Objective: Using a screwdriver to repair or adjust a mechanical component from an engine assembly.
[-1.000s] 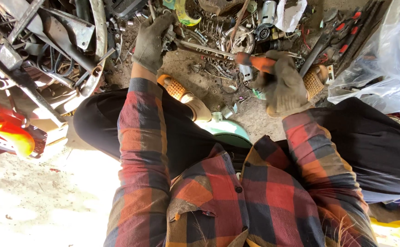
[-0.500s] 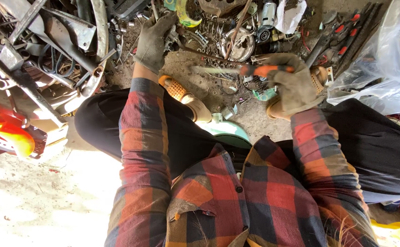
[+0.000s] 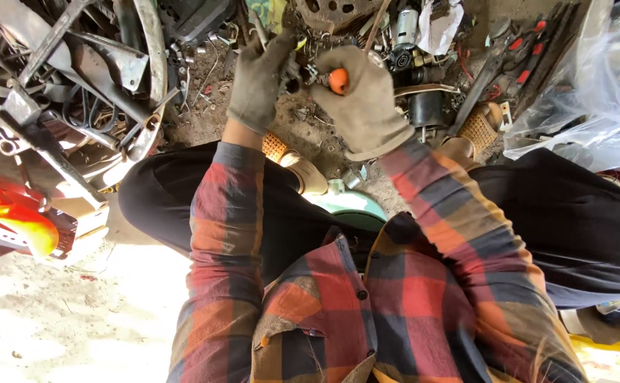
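Both my hands wear grimy grey work gloves and meet above the dirt floor. My right hand (image 3: pixel 366 103) is closed around a tool with an orange handle (image 3: pixel 337 80), probably a screwdriver; its shaft is hidden. My left hand (image 3: pixel 261 78) pinches a small dark metal part (image 3: pixel 297 73) right at the tool's tip end. Red, orange and dark plaid sleeves run down from both wrists. Black trousers and sandalled feet lie below the hands.
A heap of metal scrap and bent frames (image 3: pixel 76 85) fills the left. Pliers with red grips (image 3: pixel 515 57) and small motor parts lie top right. Clear plastic sheeting (image 3: pixel 593 99) is at the far right, an orange plastic panel (image 3: pixel 12 213) at the left, a green round lid (image 3: pixel 352 206) between my knees.
My right hand lifted the orange-handled tool from the ground on the right and brought it left to meet my left hand, which now pinches a small part.
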